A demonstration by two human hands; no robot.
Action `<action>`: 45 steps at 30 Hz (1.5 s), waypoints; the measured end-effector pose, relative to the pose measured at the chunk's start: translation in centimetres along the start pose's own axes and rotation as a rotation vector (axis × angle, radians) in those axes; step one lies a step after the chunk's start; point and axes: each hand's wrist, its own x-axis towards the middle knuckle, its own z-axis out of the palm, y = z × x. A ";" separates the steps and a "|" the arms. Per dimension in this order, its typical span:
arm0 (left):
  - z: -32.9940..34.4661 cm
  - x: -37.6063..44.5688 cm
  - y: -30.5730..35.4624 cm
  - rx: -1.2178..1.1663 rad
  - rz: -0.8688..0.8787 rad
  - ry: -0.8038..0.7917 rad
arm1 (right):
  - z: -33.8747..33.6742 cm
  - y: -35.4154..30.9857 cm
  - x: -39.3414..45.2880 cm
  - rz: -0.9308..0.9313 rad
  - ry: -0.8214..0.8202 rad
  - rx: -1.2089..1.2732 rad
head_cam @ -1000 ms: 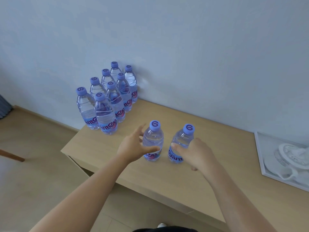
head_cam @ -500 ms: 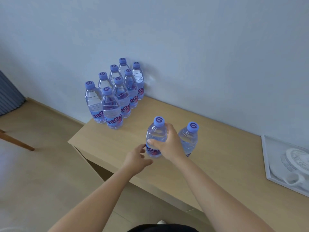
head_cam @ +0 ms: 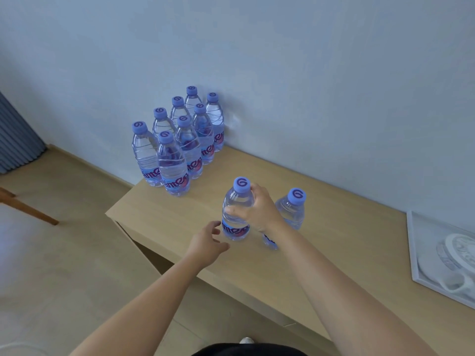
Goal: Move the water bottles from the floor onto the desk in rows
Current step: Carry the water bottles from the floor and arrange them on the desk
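Several clear water bottles with purple caps (head_cam: 180, 140) stand in two rows at the desk's far left corner against the wall. Two more bottles stand nearer the front. My right hand (head_cam: 257, 209) grips the left one of these (head_cam: 237, 204) around its upper body. The other bottle (head_cam: 293, 206) stands just right of it, partly hidden by my right wrist. My left hand (head_cam: 207, 244) hovers low beside the gripped bottle's base, fingers relaxed, holding nothing. The light wooden desk (head_cam: 334, 227) runs along the wall.
A white tray (head_cam: 416, 253) with white crockery sits at the desk's right end. Wooden floor lies to the left, with a wooden furniture leg (head_cam: 28, 208) and a grey pleated curtain (head_cam: 18, 134) at the far left edge.
My right hand left the right bottle and took hold of the left one. My left hand let go of that bottle and drew back toward its base.
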 end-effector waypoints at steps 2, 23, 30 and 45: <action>-0.1 0.0 0.1 -0.004 -0.008 0.001 | 0.3 -0.1 0.2 0.025 0.049 -0.126; -0.8 3.9 0.2 -0.082 -0.076 -0.105 | 0.3 -0.6 2.7 0.006 0.107 -0.020; -4.3 7.2 1.0 -0.128 0.008 -0.125 | 0.1 -3.6 6.7 0.090 0.248 0.144; -5.6 15.3 7.5 -0.751 -0.231 -0.096 | -0.3 -6.4 16.5 0.094 0.550 0.051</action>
